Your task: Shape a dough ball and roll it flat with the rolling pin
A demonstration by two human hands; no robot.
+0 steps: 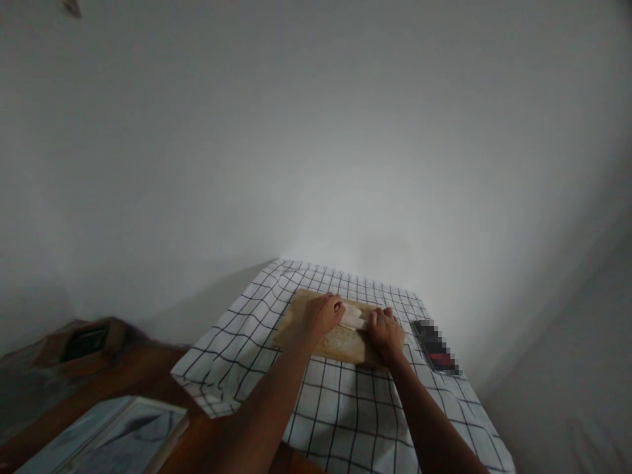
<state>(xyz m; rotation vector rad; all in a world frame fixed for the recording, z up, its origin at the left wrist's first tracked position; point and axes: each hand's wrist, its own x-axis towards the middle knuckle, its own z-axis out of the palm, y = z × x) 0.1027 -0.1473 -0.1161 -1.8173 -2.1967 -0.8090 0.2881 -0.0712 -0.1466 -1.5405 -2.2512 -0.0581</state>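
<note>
A wooden board (340, 347) lies on the table, with pale, flour-like smears on its near part. Across it runs a pale rolling pin (353, 322), gripped near its two ends. My left hand (323, 313) is closed around the left end. Around the right end, the fingers of my right hand (387, 330) are curled. Flattened pale dough (351, 310) shows just behind the pin, between both hands; the hands hide the pin's ends and part of the dough.
A white cloth with black grid lines (340, 408) covers the table, which stands against a plain wall (316, 131). Right of the board lies a dark, blurred-out flat object (434, 345). At lower left are a framed panel (128, 434) and a brown box-like object (89, 342).
</note>
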